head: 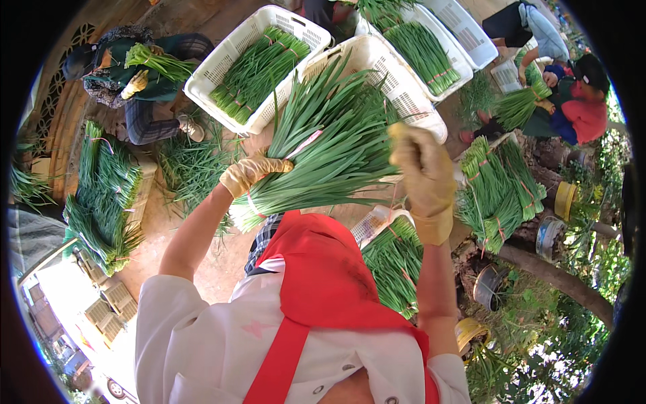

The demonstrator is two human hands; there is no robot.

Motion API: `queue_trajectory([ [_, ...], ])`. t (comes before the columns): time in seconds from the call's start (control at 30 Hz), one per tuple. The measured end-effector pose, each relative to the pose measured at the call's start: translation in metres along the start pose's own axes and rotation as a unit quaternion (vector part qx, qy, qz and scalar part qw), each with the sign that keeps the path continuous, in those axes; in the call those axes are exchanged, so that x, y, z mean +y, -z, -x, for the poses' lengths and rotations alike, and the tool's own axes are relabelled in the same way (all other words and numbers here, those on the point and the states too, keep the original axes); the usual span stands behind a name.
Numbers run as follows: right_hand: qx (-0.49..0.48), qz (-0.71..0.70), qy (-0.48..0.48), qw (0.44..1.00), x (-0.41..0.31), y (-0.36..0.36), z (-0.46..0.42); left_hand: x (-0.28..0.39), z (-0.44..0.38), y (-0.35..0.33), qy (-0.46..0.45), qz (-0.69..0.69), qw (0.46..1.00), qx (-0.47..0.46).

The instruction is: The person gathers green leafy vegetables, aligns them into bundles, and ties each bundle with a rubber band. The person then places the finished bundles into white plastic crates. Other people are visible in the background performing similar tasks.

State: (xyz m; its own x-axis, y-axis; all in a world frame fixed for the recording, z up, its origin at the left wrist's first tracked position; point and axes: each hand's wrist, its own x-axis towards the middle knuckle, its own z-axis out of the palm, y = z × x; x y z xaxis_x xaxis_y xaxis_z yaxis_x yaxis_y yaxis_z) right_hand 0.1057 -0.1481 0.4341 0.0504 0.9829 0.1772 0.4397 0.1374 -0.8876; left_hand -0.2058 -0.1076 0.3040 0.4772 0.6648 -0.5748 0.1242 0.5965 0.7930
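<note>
My left hand [250,171], in a yellowish work glove, grips a large bunch of long flat green leaves, likely garlic chives [338,156]. Its pale stem ends point down towards my red apron [323,267], and the leaves fan out away from me. A pink tie [251,203] circles the bunch near the stem ends, while a pink strip [305,144] lies across the leaves. Beside the leaf tips, to the right, my right hand [424,171] is raised with curled fingers. It is gloved too and blurred by motion; whether anything is in it cannot be made out.
Beyond the bunch stand white plastic crates [202,86], one holding tied bunches [260,76]. More bunches lie stacked at left [103,197], right [497,192] and beside my apron [393,262]. Loose leaves [197,166] litter the floor. People [146,81] work with bunches on both sides.
</note>
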Motion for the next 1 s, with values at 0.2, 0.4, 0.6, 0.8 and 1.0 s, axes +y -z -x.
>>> queue_trajectory([
  [0.2, -0.215, 0.256, -0.037, 0.942, 0.021, 0.004, 0.000, 0.004, 0.010, -0.023, 0.035, -0.092, 0.995, 0.010],
  [0.4, -0.302, 0.220, 0.071, 0.925, 0.034, -0.010, 0.018, 0.000, 0.017, -0.036, 0.042, -0.124, 0.991, 0.024],
  [0.6, -0.083, 0.082, -0.126, 0.985, 0.065, 0.037, 0.042, 0.008, 0.036, -0.047, 0.043, -0.129, 0.990, 0.049],
  [0.8, -0.198, 0.091, -0.071, 0.973, 0.003, -0.009, 0.060, -0.019, 0.034, -0.034, 0.087, -0.165, 0.981, 0.050],
  [1.0, -0.274, 0.054, -0.129, 0.952, 0.054, -0.056, 0.042, -0.015, 0.041, -0.047, 0.068, -0.160, 0.984, 0.026],
])
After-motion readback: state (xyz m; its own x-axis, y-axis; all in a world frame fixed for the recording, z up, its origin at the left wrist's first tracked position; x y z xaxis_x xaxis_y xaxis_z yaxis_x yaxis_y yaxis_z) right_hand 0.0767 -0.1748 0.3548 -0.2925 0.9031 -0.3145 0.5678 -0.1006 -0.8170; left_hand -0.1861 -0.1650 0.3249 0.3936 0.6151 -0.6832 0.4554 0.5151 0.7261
